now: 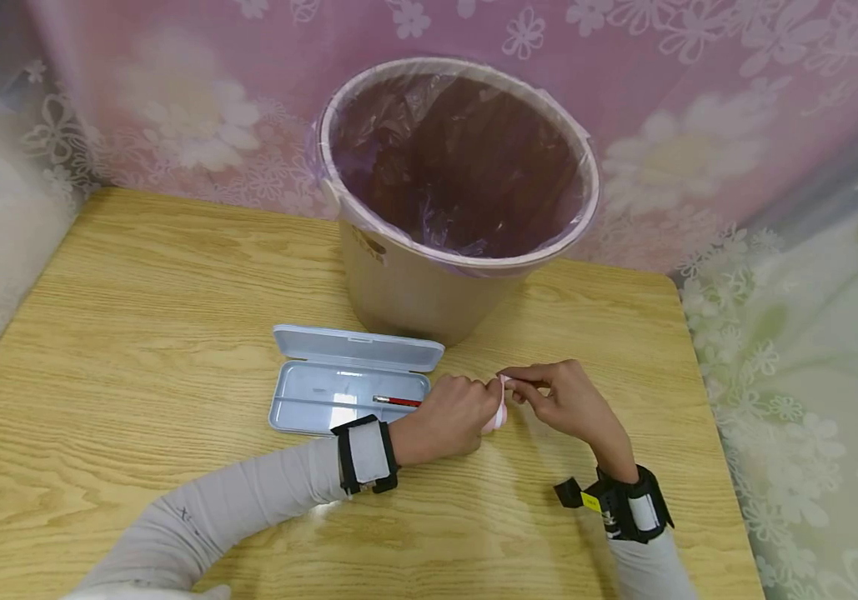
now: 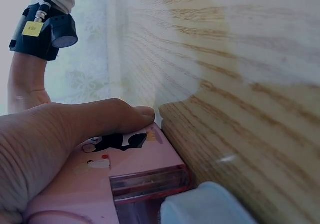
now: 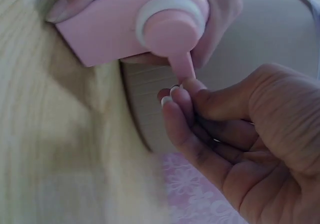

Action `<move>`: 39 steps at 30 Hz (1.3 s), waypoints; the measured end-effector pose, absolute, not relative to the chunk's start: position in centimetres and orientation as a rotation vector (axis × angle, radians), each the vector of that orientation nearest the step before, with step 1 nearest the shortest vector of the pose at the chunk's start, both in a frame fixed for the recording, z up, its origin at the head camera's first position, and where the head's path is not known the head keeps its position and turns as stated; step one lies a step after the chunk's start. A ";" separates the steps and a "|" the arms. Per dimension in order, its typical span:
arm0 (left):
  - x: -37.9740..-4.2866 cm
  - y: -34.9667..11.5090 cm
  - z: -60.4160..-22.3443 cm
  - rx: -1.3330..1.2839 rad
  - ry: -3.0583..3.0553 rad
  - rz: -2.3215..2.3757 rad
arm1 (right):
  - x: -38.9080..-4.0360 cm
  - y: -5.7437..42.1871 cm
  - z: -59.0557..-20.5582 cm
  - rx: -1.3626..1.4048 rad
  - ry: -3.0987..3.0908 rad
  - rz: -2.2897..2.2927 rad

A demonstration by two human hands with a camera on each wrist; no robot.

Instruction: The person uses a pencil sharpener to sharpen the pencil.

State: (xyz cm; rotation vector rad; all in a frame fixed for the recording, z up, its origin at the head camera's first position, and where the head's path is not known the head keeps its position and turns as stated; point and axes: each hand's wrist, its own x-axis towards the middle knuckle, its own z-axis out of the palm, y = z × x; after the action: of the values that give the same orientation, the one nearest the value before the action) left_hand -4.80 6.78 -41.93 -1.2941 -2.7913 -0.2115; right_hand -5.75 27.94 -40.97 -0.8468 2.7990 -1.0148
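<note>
My left hand [image 1: 453,417] grips a pink pencil sharpener [image 3: 112,29] with a cartoon print, its thumb lying along the printed side in the left wrist view. A see-through drawer [image 2: 150,184] shows on the sharpener's end. On the opposite end, my right hand [image 1: 567,402] pinches the small pink crank handle [image 3: 182,67] between thumb and fingers. A red pencil [image 1: 397,402] extends from behind the left hand over the open light-blue pencil case [image 1: 301,423]. Its other end is hidden, so I cannot tell whether it sits in the sharpener.
Behind the pencil case stands a tall beige bin [image 1: 421,292] lined with a clear plastic bag. The case's lid [image 1: 357,348] is raised toward it. Wood-grain tabletop [image 1: 136,350] lies around these things, with flowered cloth [image 1: 263,117] behind.
</note>
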 end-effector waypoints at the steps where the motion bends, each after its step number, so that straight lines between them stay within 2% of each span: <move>1: -4.8 6.8 -41.9 -1.299 -2.798 -0.205 | -5.8 27.9 -41.2 -0.829 2.788 -1.016; 7: -4.8 6.8 -42.0 -1.297 -2.805 -0.200 | -5.3 27.5 -43.1 -0.766 2.724 -0.969; 16: -4.9 6.6 -42.0 -1.269 -2.809 -0.240 | -2.5 26.9 -44.2 -0.830 2.633 -0.973; 20: -4.8 6.7 -42.0 -1.264 -2.801 -0.233 | -1.4 26.7 -42.7 -0.876 2.568 -0.931; 28: -4.8 6.7 -42.0 -1.271 -2.791 -0.217 | -0.1 26.8 -37.2 -0.989 2.572 -0.828; 33: -4.9 6.7 -42.0 -1.265 -2.787 -0.204 | -1.4 26.6 -35.1 -1.039 2.722 -0.741; 39: -4.8 6.8 -42.0 -1.270 -2.789 -0.214 | -3.7 26.7 -35.3 -1.035 2.783 -0.718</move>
State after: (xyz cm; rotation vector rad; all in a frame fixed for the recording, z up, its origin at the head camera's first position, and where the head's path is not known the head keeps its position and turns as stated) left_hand -4.83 6.80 -42.02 -1.2702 -2.7889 -0.2137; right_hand -3.72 26.74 -35.30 -1.0355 2.7833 -0.7180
